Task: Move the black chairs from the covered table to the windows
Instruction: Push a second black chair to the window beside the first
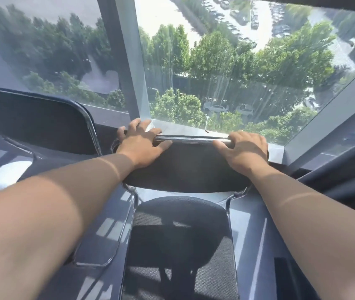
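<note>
Both hands gripped the chair's top rail [191, 139], left hand [143, 144] and right hand [245, 149] at opposite ends, equally near. We had the chair [183, 232] against the window [226, 72], rail parallel to the glass, beside 1 other chair [35, 124].

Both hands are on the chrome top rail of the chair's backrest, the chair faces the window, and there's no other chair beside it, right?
Not quite. The head view shows a second black chair just left of the held chair. The rest holds: the left hand and right hand grip the chrome top rail, right at the window.
</note>
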Demonstrator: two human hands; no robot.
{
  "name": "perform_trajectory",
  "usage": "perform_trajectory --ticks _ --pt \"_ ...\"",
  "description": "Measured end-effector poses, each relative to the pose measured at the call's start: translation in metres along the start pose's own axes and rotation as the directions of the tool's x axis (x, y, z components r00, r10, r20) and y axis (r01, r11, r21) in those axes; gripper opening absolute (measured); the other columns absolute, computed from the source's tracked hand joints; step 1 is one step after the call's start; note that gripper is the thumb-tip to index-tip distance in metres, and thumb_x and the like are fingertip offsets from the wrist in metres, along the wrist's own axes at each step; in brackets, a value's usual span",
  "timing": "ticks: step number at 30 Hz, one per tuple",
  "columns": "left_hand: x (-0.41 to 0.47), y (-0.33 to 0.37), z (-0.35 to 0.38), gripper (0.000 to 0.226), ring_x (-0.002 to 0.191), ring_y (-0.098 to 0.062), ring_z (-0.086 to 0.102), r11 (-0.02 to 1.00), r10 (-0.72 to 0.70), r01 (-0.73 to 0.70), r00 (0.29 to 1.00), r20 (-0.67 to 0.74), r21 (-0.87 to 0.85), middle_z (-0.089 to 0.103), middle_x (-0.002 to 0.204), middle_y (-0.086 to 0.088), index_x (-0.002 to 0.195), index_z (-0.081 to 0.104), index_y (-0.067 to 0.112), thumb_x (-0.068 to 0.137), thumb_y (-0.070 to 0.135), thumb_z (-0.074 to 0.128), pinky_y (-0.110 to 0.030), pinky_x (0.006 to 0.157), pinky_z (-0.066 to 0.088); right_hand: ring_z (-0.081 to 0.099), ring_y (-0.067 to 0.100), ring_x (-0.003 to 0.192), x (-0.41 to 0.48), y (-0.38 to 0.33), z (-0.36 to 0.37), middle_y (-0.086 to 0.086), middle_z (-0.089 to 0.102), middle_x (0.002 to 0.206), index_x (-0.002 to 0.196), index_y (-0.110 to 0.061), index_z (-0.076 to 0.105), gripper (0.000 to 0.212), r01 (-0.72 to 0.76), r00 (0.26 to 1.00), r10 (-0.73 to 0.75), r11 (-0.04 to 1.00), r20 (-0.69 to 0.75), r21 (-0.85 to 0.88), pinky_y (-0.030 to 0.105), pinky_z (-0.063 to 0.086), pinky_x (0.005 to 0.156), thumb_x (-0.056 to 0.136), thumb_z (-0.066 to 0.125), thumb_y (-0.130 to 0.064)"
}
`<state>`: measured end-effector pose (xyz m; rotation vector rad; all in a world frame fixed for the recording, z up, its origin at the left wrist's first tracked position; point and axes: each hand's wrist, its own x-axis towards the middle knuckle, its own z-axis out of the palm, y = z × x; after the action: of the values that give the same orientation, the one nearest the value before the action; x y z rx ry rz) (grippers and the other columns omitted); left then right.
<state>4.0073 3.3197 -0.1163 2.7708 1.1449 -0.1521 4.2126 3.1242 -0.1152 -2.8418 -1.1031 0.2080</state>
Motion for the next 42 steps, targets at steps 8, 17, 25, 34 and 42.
perform_trajectory --ticks 8,17,25,34,42 --pt "0.050 0.013 -0.008 0.056 0.152 -0.017 0.000 0.984 0.168 -0.167 0.986 0.016 -0.067 0.015 0.166 0.007 0.141 0.047 0.047 0.093 0.073 0.036 -0.051 0.119 -0.002 0.044 0.029 0.129 -0.007 0.011 0.000 0.002 0.058 0.127 0.116 -0.027 0.060 0.066 -0.158 0.987 0.158 0.987 -0.015 0.010 0.048 0.018 0.119 0.091 0.028 -0.079" --pt "0.069 0.012 -0.008 0.059 0.152 -0.018 0.005 0.969 0.244 -0.245 0.970 -0.008 -0.037 0.019 0.165 0.005 0.140 0.050 0.044 0.091 0.075 0.036 -0.054 0.120 0.002 0.043 0.030 0.125 -0.011 0.006 0.002 0.002 0.057 0.122 0.101 -0.030 0.050 0.052 -0.222 0.975 0.222 0.975 -0.007 0.013 0.050 0.021 0.117 0.093 0.029 -0.076" --pt "0.066 0.011 -0.015 0.062 0.149 -0.018 0.015 0.982 0.175 -0.172 0.984 0.033 -0.078 0.027 0.163 0.009 0.134 0.058 0.035 0.091 0.075 0.040 -0.049 0.116 0.014 0.042 0.031 0.128 -0.008 0.001 -0.001 0.002 0.054 0.134 0.120 -0.025 0.059 0.062 -0.181 0.983 0.181 0.984 -0.010 0.003 0.047 0.022 0.115 0.095 0.029 -0.074" --pt "0.077 0.012 -0.010 0.061 0.151 -0.019 0.013 0.980 0.174 -0.175 0.984 -0.021 -0.092 0.027 0.163 0.009 0.129 0.061 0.034 0.090 0.076 0.041 -0.049 0.116 0.011 0.042 0.030 0.130 0.008 0.009 0.000 0.002 0.054 0.135 0.121 -0.025 0.058 0.061 -0.116 0.992 0.117 0.993 -0.055 0.019 0.048 0.022 0.116 0.095 0.031 -0.073" --pt "0.084 0.014 -0.010 0.058 0.151 -0.019 0.012 0.973 0.197 -0.200 0.980 -0.038 -0.114 0.023 0.164 0.009 0.128 0.062 0.034 0.091 0.073 0.042 -0.051 0.117 0.010 0.045 0.031 0.127 0.011 0.010 0.003 0.001 0.055 0.133 0.119 -0.025 0.059 0.059 -0.119 0.990 0.117 0.993 -0.079 -0.011 0.048 0.024 0.112 0.096 0.031 -0.071"
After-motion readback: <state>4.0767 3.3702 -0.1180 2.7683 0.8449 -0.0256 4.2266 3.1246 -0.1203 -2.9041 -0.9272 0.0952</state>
